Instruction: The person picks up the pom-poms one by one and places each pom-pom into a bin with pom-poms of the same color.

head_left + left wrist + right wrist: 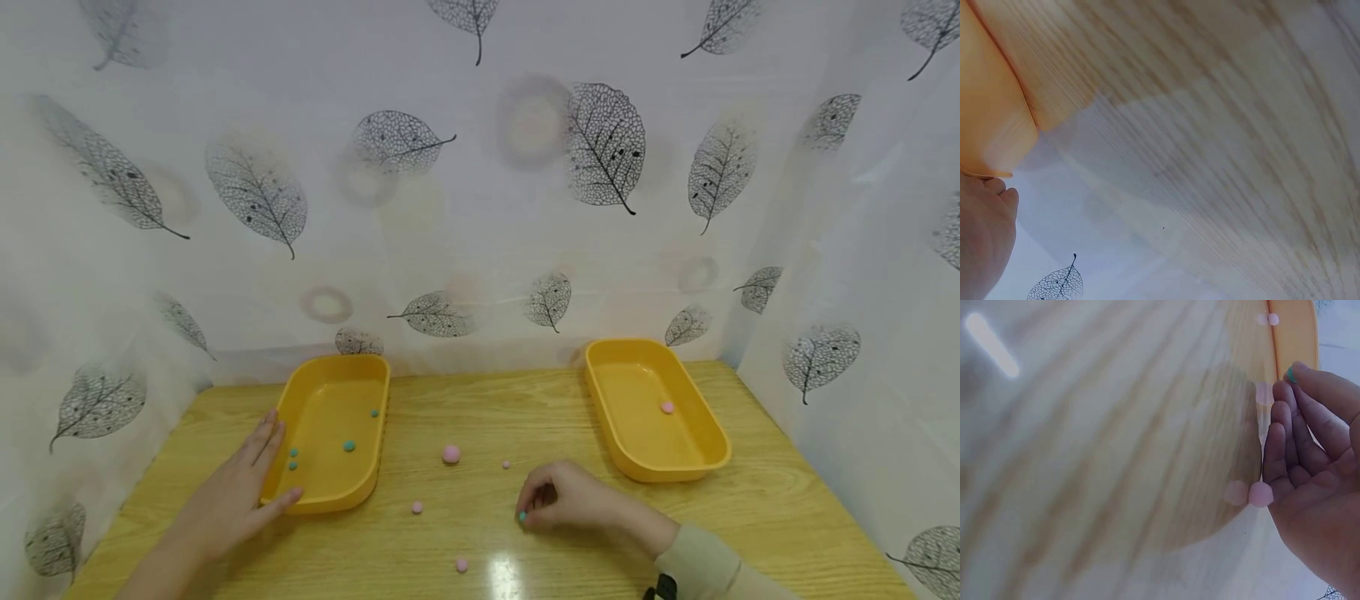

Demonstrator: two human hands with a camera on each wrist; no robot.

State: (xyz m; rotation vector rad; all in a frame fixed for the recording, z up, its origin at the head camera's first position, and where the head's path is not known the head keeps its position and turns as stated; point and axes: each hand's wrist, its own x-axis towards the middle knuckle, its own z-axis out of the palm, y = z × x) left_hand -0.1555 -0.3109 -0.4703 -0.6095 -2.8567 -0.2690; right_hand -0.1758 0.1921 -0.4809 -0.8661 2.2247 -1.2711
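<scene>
My right hand (566, 500) pinches a small teal ball (522, 517) between thumb and fingertips, low over the table's middle. In the right wrist view the teal ball (1291, 375) peeks out from the fingertips. My left hand (236, 492) rests at the left yellow tray (358, 498), fingers straight along its outer left side and thumb across the near corner. Several teal balls (349, 446) lie inside that tray. Between the trays several pink balls are scattered: a larger one (451, 454), a tiny one (506, 464), and others (417, 507) nearer the front.
Another yellow tray (671, 475) stands at the right with one pink ball (667, 407) in it. The wooden table (480, 400) is bordered by a white leaf-patterned curtain (480, 225) at the back and sides. A bright reflection shows near the front.
</scene>
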